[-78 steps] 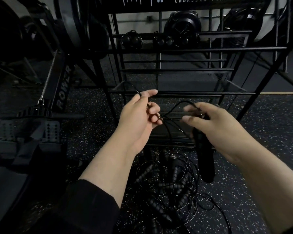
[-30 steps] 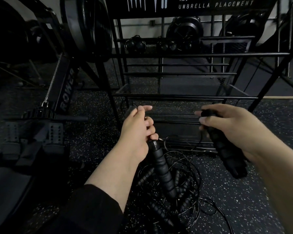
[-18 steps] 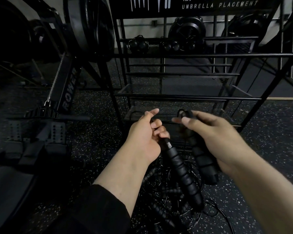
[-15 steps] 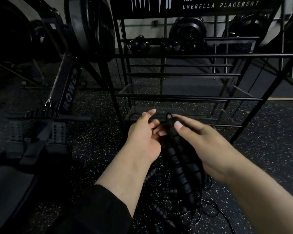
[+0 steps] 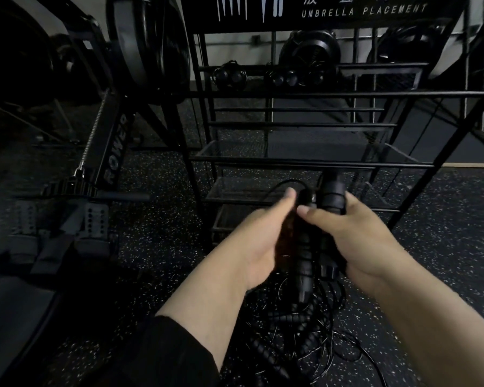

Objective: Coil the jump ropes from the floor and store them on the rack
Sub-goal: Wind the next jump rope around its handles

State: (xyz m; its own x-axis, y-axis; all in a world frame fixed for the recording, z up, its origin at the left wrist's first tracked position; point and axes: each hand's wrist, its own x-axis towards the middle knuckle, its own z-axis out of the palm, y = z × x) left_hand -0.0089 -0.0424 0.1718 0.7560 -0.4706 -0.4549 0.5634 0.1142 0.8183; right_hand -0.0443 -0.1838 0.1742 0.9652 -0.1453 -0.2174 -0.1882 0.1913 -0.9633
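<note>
Right hand (image 5: 366, 241) gripping two rope handles (image 5: 330, 202) held side by side, left hand (image 5: 259, 241) closing against them, grip blurred, cannot tell, rope pile (image 5: 288, 331) on floor (image 5: 157, 227) below, rack (image 5: 313, 163) just behind

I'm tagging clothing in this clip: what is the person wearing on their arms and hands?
Both hands are bare: the left hand and right hand show no gloves, rings or watch. A black long sleeve covers the left arm, pushed up the forearm. The right forearm is bare as far as the frame shows.
</note>
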